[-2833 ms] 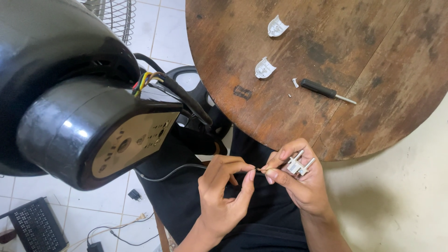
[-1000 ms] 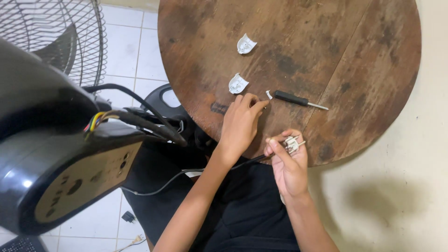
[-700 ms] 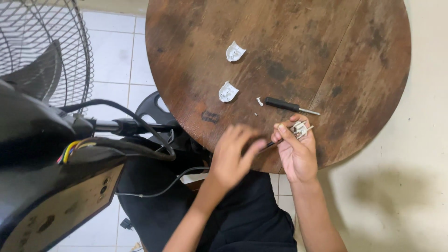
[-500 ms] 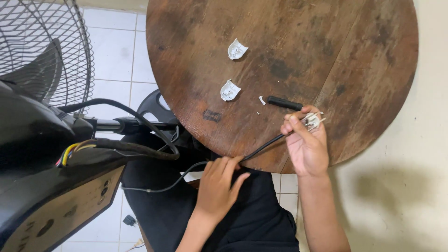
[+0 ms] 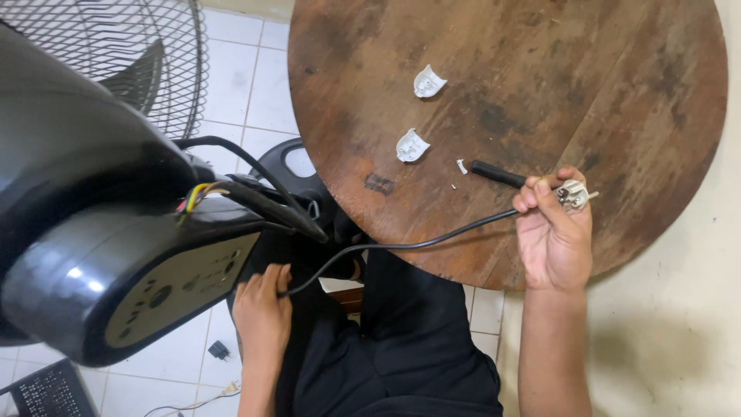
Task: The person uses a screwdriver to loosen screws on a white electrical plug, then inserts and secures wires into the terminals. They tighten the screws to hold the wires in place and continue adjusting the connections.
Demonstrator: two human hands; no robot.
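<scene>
The left hand [image 5: 262,316] sits low beside the black fan housing [image 5: 100,232], its grip closed on the black cable [image 5: 401,245]. The cable runs up and rightward across the round wooden tabletop [image 5: 617,93] edge. There the right hand [image 5: 554,235] pinches the opened white plug [image 5: 573,196] at the cable's end, just right of a black-handled screwdriver [image 5: 498,174].

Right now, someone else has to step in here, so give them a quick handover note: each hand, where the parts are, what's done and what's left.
Right hand: over the round wooden table, holding the bare plug insert on the end of the black cord.
Left hand: down at the lap, gripping the cord's other stretch beside the black fan housing.
On the table: two white plug shell pieces, black-handled screwdriver, a small white bit.
Done: plug opened.
Left: shell pieces not refitted.
</scene>
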